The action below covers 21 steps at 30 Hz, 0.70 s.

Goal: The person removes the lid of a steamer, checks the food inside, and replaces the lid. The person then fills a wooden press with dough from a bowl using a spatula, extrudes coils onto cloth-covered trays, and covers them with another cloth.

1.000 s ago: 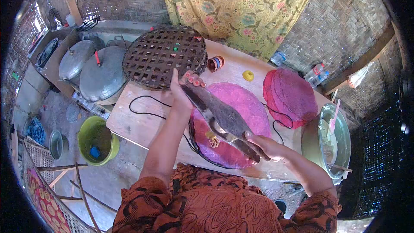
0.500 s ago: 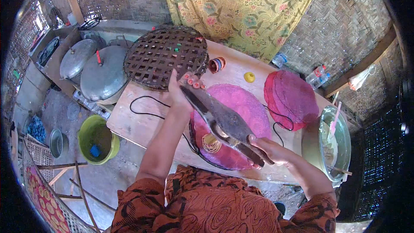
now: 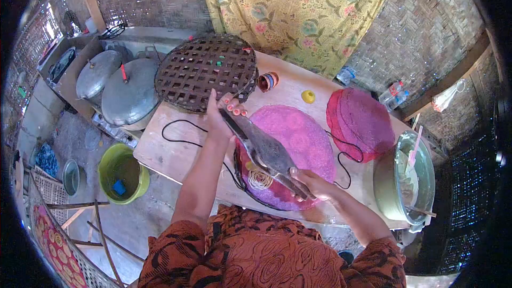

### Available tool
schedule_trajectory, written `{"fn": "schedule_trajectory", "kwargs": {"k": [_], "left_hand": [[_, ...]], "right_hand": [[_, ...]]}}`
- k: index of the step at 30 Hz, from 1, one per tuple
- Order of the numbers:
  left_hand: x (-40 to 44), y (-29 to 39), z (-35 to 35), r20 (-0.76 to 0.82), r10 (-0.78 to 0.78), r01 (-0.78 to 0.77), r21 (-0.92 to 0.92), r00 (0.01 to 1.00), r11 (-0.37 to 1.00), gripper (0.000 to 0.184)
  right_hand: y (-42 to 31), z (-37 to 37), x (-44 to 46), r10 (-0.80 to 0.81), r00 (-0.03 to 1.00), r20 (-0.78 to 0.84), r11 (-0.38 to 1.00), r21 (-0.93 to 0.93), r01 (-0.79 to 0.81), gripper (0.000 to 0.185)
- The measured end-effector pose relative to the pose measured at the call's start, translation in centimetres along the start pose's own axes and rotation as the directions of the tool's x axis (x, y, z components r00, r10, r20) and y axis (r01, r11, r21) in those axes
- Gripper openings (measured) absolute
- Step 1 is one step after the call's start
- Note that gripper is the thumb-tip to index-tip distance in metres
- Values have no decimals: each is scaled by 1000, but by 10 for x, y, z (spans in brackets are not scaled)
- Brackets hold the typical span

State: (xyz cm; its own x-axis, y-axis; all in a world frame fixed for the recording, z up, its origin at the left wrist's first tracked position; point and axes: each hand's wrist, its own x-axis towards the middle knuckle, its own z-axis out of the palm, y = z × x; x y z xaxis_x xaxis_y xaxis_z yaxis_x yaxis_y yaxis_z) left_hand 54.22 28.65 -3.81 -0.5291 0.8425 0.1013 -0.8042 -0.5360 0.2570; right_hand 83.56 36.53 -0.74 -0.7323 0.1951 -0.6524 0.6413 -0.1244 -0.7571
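A dark, long noodle press (image 3: 266, 141) slants across the middle of the view above a round pink mesh mat (image 3: 301, 136). My left hand (image 3: 217, 120) is closed round its upper left end, fingertips showing over the far edge. At the lower right end, my right hand (image 3: 317, 184) grips the handles with the thumb on top. Beneath the press a pale coil of thin noodle strands (image 3: 260, 180) lies on the mat's near left part. The underside of the press is hidden, and so is any contact with the coil.
A dark woven tray (image 3: 208, 69) lies at the table's far left, with striped rings (image 3: 268, 81) and a yellow lump (image 3: 308, 96) beside it. More pink mats (image 3: 360, 122) are stacked right, next to a tub (image 3: 386, 192). A black cord (image 3: 184, 121) crosses the table. A green bucket (image 3: 140, 181) stands left.
My right hand and its end of the press have shifted left, nearer the coil. The coil shows more fully and looks paler. My left hand has moved only slightly.
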Motion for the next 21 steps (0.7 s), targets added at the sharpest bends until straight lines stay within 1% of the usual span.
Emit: {"fn": "schedule_trajectory", "kwargs": {"k": [1,3,4,5,6,7,8,9,10,11,12,14,15,17,19,21], "left_hand": [[1,2,13,3,-1,1,3,1000,1000,47],[1,3,41,6,23,-23,34,1000,999,48],[-1,1,51,22,3,-4,28,1000,1000,50],[-2,-6,52,18,2,-2,27,1000,1000,50],[-4,-16,52,27,5,-5,-6,1000,1000,50],[-6,-26,52,37,8,-6,-40,999,999,51],[-2,-41,35,3,-87,86,-144,996,986,56],[-2,-60,20,6,-92,92,-147,996,985,56],[-5,-80,7,-97,-138,124,-144,986,982,55],[-4,-95,-1,-198,-183,156,-144,963,977,54],[-1,-105,-5,-195,-193,165,-149,962,975,54],[0,-122,-15,-199,-229,172,-268,953,948,52],[0,-122,-13,-199,-240,181,-273,950,945,52],[10,-109,1,-57,-186,168,-227,981,959,52],[9,-97,11,-71,-221,199,-230,973,953,51],[1,-89,19,-63,-232,215,-198,971,956,51]], "right_hand": [[1,-1,-3,-4,1000,-1,1000,1,4,64],[-1,-7,-16,-37,987,155,953,302,-12,63],[-3,-10,-25,-36,987,156,953,303,-13,63],[-3,-15,-36,-19,994,110,967,255,-10,63],[-4,-19,-47,-5,998,62,978,207,-8,64],[-1,-24,-56,-2,998,60,978,209,-10,64],[3,-28,-65,70,996,50,980,183,-78,65],[6,-28,-74,141,989,37,977,159,-145,65],[9,-22,-84,173,985,10,961,218,-171,66],[11,-24,-87,176,984,2,960,222,-172,66],[13,-27,-92,197,980,-10,957,217,-190,65],[19,-27,-98,229,973,-27,950,224,-217,65],[21,-26,-96,215,971,-106,965,177,-194,64],[18,-23,-89,162,953,-257,986,71,-148,64],[8,-11,-95,130,961,-242,991,71,-116,64],[2,-2,-103,140,971,-193,985,126,-117,64]]}}
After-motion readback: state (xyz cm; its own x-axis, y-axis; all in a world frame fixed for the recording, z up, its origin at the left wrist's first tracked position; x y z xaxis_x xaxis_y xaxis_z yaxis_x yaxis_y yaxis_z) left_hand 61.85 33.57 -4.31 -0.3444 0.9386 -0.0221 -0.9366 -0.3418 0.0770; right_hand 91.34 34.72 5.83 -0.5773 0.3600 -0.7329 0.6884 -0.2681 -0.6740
